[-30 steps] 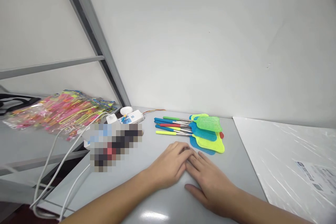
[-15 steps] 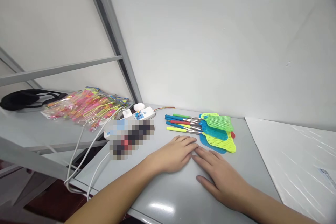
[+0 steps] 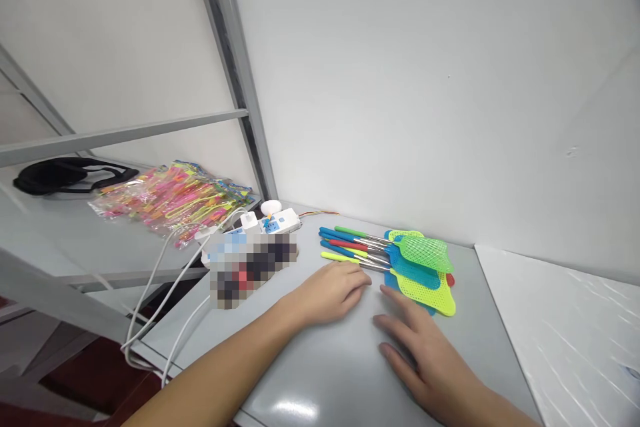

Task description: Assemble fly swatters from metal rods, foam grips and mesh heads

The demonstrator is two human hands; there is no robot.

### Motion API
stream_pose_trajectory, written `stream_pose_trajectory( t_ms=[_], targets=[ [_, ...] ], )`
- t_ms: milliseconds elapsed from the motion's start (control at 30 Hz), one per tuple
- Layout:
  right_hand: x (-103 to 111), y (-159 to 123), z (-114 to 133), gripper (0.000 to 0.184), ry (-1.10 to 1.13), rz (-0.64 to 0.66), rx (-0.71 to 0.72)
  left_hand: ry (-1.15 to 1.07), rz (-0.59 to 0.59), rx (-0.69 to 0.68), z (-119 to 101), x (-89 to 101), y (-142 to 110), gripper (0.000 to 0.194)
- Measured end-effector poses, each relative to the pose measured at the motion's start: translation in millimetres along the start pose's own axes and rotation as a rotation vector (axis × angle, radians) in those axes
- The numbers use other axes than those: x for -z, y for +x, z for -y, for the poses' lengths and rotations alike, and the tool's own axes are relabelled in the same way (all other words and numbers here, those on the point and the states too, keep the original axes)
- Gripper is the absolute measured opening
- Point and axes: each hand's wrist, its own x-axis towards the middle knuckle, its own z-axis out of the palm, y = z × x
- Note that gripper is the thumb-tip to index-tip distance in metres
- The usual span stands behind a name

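A pile of fly swatters (image 3: 380, 250) lies on the grey tabletop, handles to the left and mesh heads to the right. The heads are lime yellow, green and blue; a bit of red shows at the right edge. My left hand (image 3: 333, 293) rests palm down just in front of the handles, fingers loosely bent and pointing right, holding nothing that I can see. My right hand (image 3: 423, 350) is open over the table in front of the mesh heads, fingers spread, nothing in it. The hands are a little apart.
A white power strip (image 3: 285, 220) with plugs and cables stands at the left, behind a pixelated dark item (image 3: 260, 267). Colourful bagged items (image 3: 175, 197) and a black strap-like thing (image 3: 55, 175) lie on the left shelf. A white wrapped board (image 3: 565, 320) lies at the right.
My right hand has drawn back from my left and spread its fingers; they touched or overlapped before. My left hand's fingers are more bent. The view has shifted slightly.
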Motion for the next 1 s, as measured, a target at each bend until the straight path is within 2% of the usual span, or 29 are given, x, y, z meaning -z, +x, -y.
stream_pose_trajectory(
  t_ms=[133, 267, 367, 467, 567, 700, 833, 900, 1000],
  targets=[
    [17, 10, -3, 0.035, -0.111, -0.097, 0.045, 0.039, -0.003, -0.002, 0, -0.6, -1, 0.023],
    [39, 46, -20, 0.027, -0.262, -0.110, 0.032, 0.077, 0.008, -0.020, 0, -3.9, -2, 0.019],
    [45, 89, -44, 0.030, -0.364, -0.034, -0.047, 0.099, 0.004, -0.032, 1, -6.3, -3, 0.017],
    [42, 129, -68, 0.034, -0.413, 0.047, -0.100, 0.121, -0.004, -0.026, 3, -7.8, -4, 0.017],
    [35, 152, -83, 0.032, -0.397, 0.128, -0.095, 0.140, -0.010, 0.000, 6, -8.2, -5, 0.018],
    [32, 159, -88, 0.035, -0.387, 0.171, -0.095, 0.145, -0.009, 0.036, 11, -9.0, -5, 0.015],
    [46, 153, -84, 0.033, -0.421, 0.136, -0.129, 0.126, -0.010, 0.056, 14, -10.2, -5, 0.015],
    [57, 142, -78, 0.033, -0.442, 0.094, -0.161, 0.115, -0.016, 0.057, 14, -10.0, -5, 0.018],
    [67, 110, -66, 0.031, -0.428, -0.026, -0.194, 0.095, -0.029, 0.049, 13, -9.2, -5, 0.019]
  ],
)
